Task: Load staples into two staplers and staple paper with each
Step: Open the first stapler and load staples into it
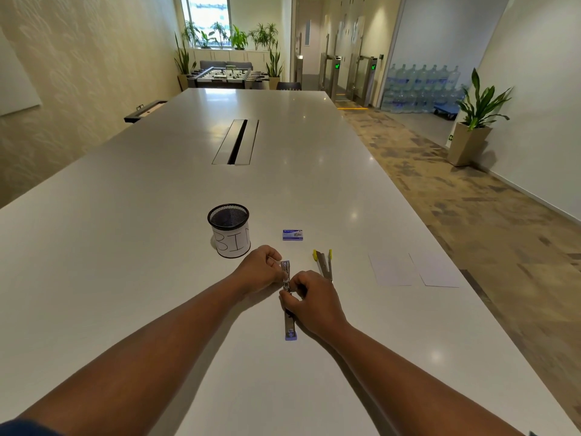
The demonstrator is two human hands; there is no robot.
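Two hands meet over an opened purple stapler (289,322) lying lengthwise on the white table (157,215): the left hand (258,269) curls its fingers around the stapler's far metal end, and the right hand (309,299) pinches at the middle of its metal channel, though what sits between those fingertips is too small to tell. Just right of them lies a yellow stapler (324,263), splayed open, with a small blue staple box (292,235) beyond it, a black mesh cup labelled "BIN" (229,229) to the left, and two white paper sheets (412,269) well apart to the right.
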